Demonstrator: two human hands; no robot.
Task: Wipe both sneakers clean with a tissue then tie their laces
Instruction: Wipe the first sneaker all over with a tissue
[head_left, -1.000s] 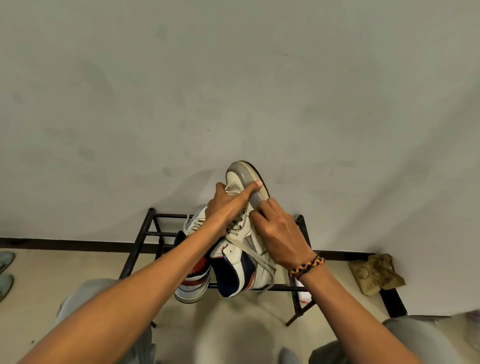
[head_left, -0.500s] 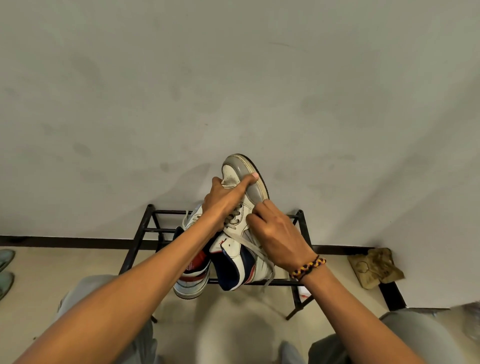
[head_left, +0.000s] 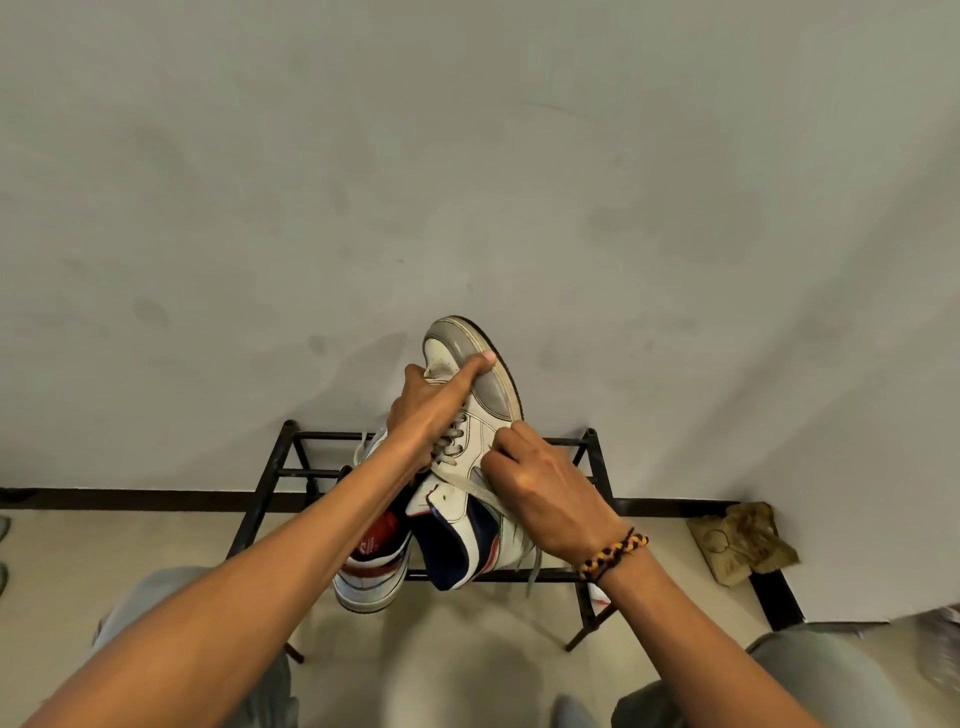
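A white, grey and navy sneaker stands toe-up over the black rack. My left hand grips its forefoot, thumb laid across the grey toe cap. My right hand is curled against the sneaker's right side by the sole edge, over a loose flat lace. No tissue shows; whatever lies under the fingers is hidden. The second sneaker, with a red lining, lies on the rack below my left forearm.
The black metal shoe rack stands against a pale wall. A crumpled brown paper bag lies on the floor at the right. My knees in grey trousers fill the lower corners. Other shoes peek in at the far left edge.
The held sneaker and both hands sit a little higher against the wall than a second ago. Both grips look the same.
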